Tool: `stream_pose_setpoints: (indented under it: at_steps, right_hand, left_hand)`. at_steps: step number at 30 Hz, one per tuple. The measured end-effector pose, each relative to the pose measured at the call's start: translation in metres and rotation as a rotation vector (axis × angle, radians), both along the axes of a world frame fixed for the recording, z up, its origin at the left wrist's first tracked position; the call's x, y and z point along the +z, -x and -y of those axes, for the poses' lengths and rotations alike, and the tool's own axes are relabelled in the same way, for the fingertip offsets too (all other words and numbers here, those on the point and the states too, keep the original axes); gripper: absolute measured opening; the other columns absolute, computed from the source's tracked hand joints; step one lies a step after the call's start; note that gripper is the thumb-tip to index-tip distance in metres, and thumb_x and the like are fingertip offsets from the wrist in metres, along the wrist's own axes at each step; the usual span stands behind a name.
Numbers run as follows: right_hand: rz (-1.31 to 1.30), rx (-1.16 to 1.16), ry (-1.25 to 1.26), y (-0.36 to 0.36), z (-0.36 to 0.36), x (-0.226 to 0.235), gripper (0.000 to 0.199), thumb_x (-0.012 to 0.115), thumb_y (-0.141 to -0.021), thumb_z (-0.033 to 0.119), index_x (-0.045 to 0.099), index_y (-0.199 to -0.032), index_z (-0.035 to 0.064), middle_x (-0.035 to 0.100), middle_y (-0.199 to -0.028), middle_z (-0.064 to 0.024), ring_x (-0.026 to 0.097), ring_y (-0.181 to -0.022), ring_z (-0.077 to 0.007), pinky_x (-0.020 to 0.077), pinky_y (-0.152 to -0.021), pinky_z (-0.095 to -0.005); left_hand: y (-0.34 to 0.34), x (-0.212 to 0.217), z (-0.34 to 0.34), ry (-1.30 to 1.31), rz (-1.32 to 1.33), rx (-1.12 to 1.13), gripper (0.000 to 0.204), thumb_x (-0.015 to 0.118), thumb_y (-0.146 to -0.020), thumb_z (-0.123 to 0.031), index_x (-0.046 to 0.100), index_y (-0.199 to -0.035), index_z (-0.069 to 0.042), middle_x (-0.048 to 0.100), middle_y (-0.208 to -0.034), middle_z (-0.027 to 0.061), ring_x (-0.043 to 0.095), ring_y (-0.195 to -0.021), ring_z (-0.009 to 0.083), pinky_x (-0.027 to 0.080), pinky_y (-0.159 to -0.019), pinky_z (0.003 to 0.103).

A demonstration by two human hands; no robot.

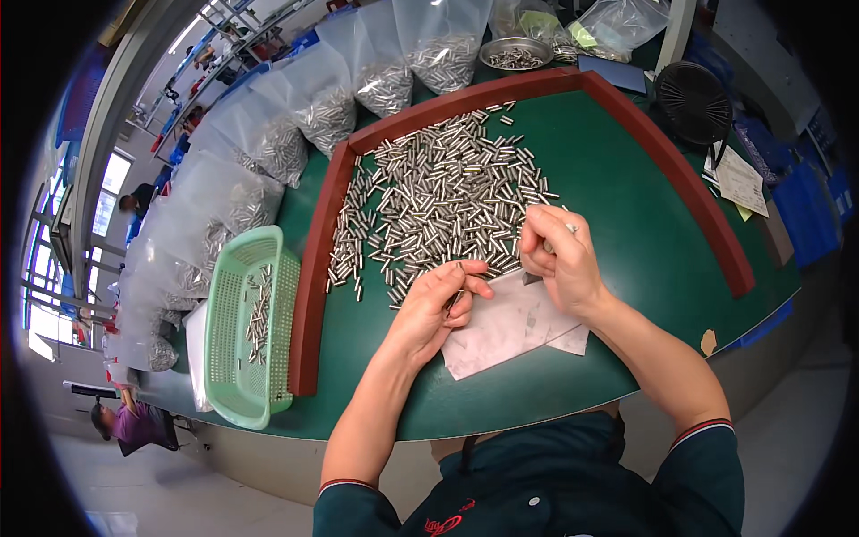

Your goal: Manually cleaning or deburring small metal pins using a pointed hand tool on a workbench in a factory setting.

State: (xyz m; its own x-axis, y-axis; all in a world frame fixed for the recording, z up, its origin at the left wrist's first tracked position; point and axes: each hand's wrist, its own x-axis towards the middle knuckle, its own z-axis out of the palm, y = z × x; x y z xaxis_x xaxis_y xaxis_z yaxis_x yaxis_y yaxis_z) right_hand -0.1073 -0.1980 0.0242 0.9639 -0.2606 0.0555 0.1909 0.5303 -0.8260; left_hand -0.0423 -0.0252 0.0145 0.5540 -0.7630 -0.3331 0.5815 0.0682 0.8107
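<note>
Many short shiny metal pins (447, 183) lie in a loose heap on the green tabletop. At the heap's near edge my left hand (429, 309) is closed, palm turned inward, with what look like a few metal pins between its curled fingers. My right hand (564, 264) is to its right, thumb and fingers pressed together at the heap's right edge. What it pinches is hidden, though a small dark piece shows under its fingers. Beneath both hands lies a smudged white sheet (492, 336), partly covered by the right hand.
A dark red wooden border (309, 295) frames the heap. To its left stands a green plastic basket (215, 358) holding some pins. Clear bags of pins (327, 116) line the table's far left. A metal bowl (516, 43) and a black fan (693, 100) stand behind.
</note>
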Motion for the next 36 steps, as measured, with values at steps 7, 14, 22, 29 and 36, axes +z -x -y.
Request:
stream_pose_setpoints:
  at_steps: [7,14,22,29,36]
  right_hand:
    - [-0.053,-0.031,0.086,0.003,0.001,-0.005,0.034,0.047,-0.086,0.021,0.046,-0.057,0.0044,0.031,-0.045,0.0057,0.024,-0.040,-0.0021,0.0174,-0.038,-0.0209]
    - [-0.040,-0.039,0.235,0.006,-0.001,-0.002,0.031,0.044,-0.086,0.020,0.043,-0.059,0.0041,0.031,-0.046,0.0037,0.020,-0.041,-0.0032,0.0171,-0.040,-0.0209]
    - [-0.066,-0.022,0.137,0.005,0.002,-0.004,0.033,0.046,-0.085,0.020,0.045,-0.056,0.0043,0.035,-0.047,0.0043,0.027,-0.041,-0.0023,0.0193,-0.039,-0.0206]
    - [-0.067,-0.032,0.114,0.005,0.001,-0.003,0.033,0.045,-0.086,0.019,0.044,-0.056,0.0044,0.032,-0.046,0.0048,0.024,-0.040,-0.0032,0.0185,-0.038,-0.0211]
    - [-0.049,-0.016,0.092,0.005,0.001,-0.003,0.033,0.046,-0.086,0.020,0.044,-0.057,0.0046,0.031,-0.045,0.0051,0.024,-0.040,-0.0032,0.0184,-0.038,-0.0212]
  left_hand:
    - [0.001,-0.003,-0.001,-0.031,0.107,0.047,0.015,0.050,-0.086,-0.009,0.053,-0.099,-0.001,0.059,-0.076,0.0057,0.029,-0.046,0.0017,0.023,-0.042,0.016]
    - [0.000,-0.005,-0.001,-0.099,0.199,0.080,0.013,0.050,-0.086,-0.007,0.056,-0.097,-0.004,0.060,-0.076,0.0032,0.029,-0.047,0.0013,0.023,-0.043,0.016]
    - [-0.008,-0.003,-0.006,0.128,-0.294,0.071,0.032,0.039,-0.090,-0.017,0.044,-0.111,0.007,0.058,-0.084,0.0149,0.033,-0.051,0.0060,0.028,-0.042,0.017]
    - [-0.008,-0.004,-0.008,0.155,-0.358,0.098,0.033,0.037,-0.088,-0.019,0.047,-0.106,0.006,0.058,-0.086,0.0181,0.036,-0.051,0.0082,0.030,-0.043,0.019]
    - [-0.017,-0.001,-0.018,0.225,-0.096,0.249,0.039,0.040,-0.090,-0.028,0.042,-0.059,-0.005,0.050,-0.064,0.0088,0.033,-0.051,0.0094,0.027,-0.045,0.020]
